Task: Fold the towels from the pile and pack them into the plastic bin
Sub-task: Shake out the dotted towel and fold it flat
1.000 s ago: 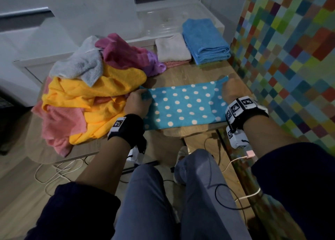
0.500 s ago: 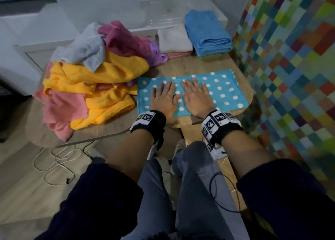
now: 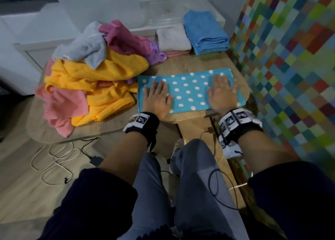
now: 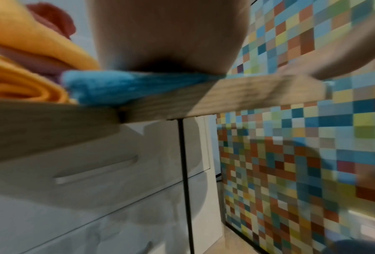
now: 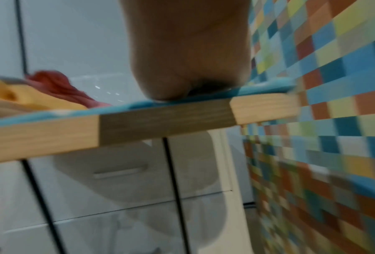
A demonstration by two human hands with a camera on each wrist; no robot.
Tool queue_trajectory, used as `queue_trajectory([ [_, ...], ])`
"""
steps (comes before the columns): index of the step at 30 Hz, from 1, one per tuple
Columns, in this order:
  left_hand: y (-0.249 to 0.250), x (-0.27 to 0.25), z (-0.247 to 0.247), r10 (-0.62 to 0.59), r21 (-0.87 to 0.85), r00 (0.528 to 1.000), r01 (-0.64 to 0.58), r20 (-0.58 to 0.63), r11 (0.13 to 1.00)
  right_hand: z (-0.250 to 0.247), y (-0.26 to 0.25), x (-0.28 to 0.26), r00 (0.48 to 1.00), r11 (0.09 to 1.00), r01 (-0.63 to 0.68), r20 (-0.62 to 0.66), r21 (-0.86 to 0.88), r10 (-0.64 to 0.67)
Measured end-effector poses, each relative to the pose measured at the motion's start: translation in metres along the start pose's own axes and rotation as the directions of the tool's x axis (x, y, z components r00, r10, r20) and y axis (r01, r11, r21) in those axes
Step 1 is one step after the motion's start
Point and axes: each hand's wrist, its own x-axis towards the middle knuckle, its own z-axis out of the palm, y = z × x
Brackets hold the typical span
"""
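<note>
Both hands lie flat, fingers straight, on a folded polka-dot towel [image 3: 188,92] on a wooden table [image 3: 192,63]: left hand [image 3: 156,100] near its left end, right hand [image 3: 222,92] near its right.

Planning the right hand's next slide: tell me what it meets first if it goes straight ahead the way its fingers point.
The right hand first crosses the polka-dot towel's far edge onto bare table, then probably meets the folded blue towel; depth is uncertain.

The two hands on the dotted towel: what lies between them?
In the head view, only a bare stretch of the dotted towel lies between the left hand and the right hand; both press flat on it.
</note>
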Motion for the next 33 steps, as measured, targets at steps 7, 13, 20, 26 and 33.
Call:
queue_trajectory([
  [7, -0.002, -0.014, 0.011, 0.057, -0.006, 0.997, -0.058, -0.048, 0.998, 0.020, -0.021, -0.024, 0.980, 0.975, 0.196, -0.006, 0.101, -0.197],
  [13, -0.028, -0.023, 0.007, 0.036, -0.054, 0.997, -0.040, -0.066, 0.998, 0.015, 0.031, -0.025, 0.993, 0.988, 0.070, -0.105, 0.138, -0.055],
  [20, -0.029, -0.022, 0.006, 0.031, -0.051, 0.999, -0.033, -0.031, 0.998, -0.003, 0.029, -0.023, 0.965, 0.985, -0.157, -0.202, 0.066, 0.168],
  [26, -0.031, -0.022, 0.008, 0.044, -0.056, 0.999, -0.045, -0.033, 0.997, -0.021, 0.029, -0.008, 0.856, 0.834, -0.508, 0.018, 0.214, 0.517],
  [33, -0.031, -0.023, 0.005, 0.053, -0.049, 0.998, -0.054, -0.015, 0.997, -0.028, 0.041, 0.000, 0.831, 0.758, -0.553, 0.165, 0.345, 0.532],
])
